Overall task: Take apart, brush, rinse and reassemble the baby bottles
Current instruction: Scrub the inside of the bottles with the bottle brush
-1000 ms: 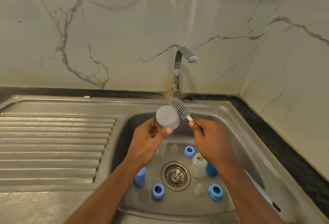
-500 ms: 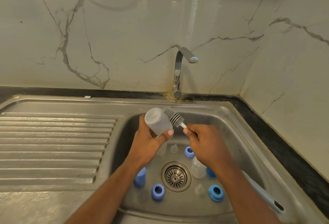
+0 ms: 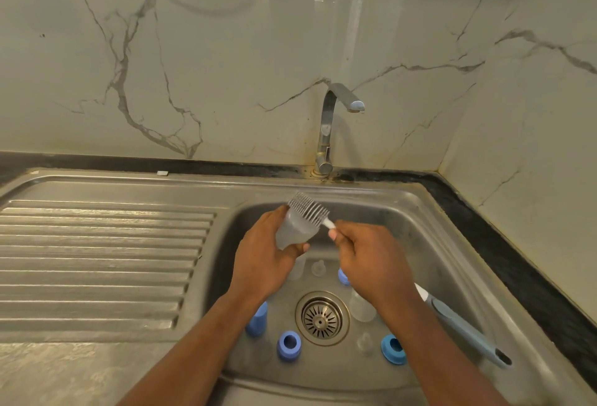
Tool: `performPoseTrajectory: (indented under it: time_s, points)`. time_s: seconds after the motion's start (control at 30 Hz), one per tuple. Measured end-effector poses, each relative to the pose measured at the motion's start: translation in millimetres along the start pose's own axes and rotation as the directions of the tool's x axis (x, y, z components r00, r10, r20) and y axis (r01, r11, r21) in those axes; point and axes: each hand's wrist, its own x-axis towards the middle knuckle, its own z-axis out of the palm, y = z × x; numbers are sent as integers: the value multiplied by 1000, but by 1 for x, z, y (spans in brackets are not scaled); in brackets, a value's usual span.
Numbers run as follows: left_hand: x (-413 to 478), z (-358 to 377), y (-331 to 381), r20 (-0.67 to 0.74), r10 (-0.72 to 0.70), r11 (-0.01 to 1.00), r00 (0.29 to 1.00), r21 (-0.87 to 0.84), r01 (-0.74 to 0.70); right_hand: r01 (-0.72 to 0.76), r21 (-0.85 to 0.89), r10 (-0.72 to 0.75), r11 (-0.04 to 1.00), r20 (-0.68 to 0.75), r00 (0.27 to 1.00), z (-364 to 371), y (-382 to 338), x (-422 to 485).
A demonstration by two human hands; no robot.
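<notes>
Translucent grey plastic baby bottle (image 3: pixel 292 231) is held up beyond the round steel drain (image 3: pixel 322 317), wrapped in our left hand (image 3: pixel 261 253). Our right hand (image 3: pixel 371 257) pinches the white-stemmed grey bristle brush (image 3: pixel 308 210), its bristles at the bottle's far end.

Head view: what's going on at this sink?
A person is brushing a baby bottle over the sink. The left hand grips the clear bottle. The right hand holds the brush, bristles against the bottle's far end. No water runs from the tap. Blue rings, teats and a second bottle lie around the drain, not yet reassembled.
</notes>
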Motion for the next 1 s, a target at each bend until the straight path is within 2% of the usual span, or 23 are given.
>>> performPoseTrajectory:
  time_s: [0.1,0.23,0.3,0.43,0.5,0.57,0.67,0.73,0.87,1.0]
  points:
    - [-3,2,6,20,72,992,997,99,-73,-58,32,59,998,-24,998,-4,4,2]
    - [2,-7,3,-41,-18,998,999,58,20,64,38,-66,997,62,996,-4,-2,-2]
    - [4,-9,3,-51,-7,995,999,96,12,90,23,-92,996,66,994,-3,-1,-2]
    - [-3,-3,8,57,121,962,991,241,-131,-37,23,37,999,-9,999,-4,7,3]
    - [-4,-2,8,58,159,942,986,290,-169,-52,33,53,998,-17,998,-5,10,3]
    - [-2,-4,6,9,115,958,993,262,-114,11,53,-12,999,16,1000,-6,8,1]
    - [6,-11,-1,-50,-17,994,999,106,22,123,-3,-122,992,92,988,0,-1,-3]
    - [8,-11,-5,-39,-8,999,999,52,10,91,-22,-90,996,52,995,3,-1,-1]
    - [1,-1,-1,18,80,994,997,69,-81,-46,37,47,998,-33,998,-2,8,3]
    - [5,-7,-1,-75,44,999,996,-12,-45,25,64,-27,998,30,999,-4,4,-1]
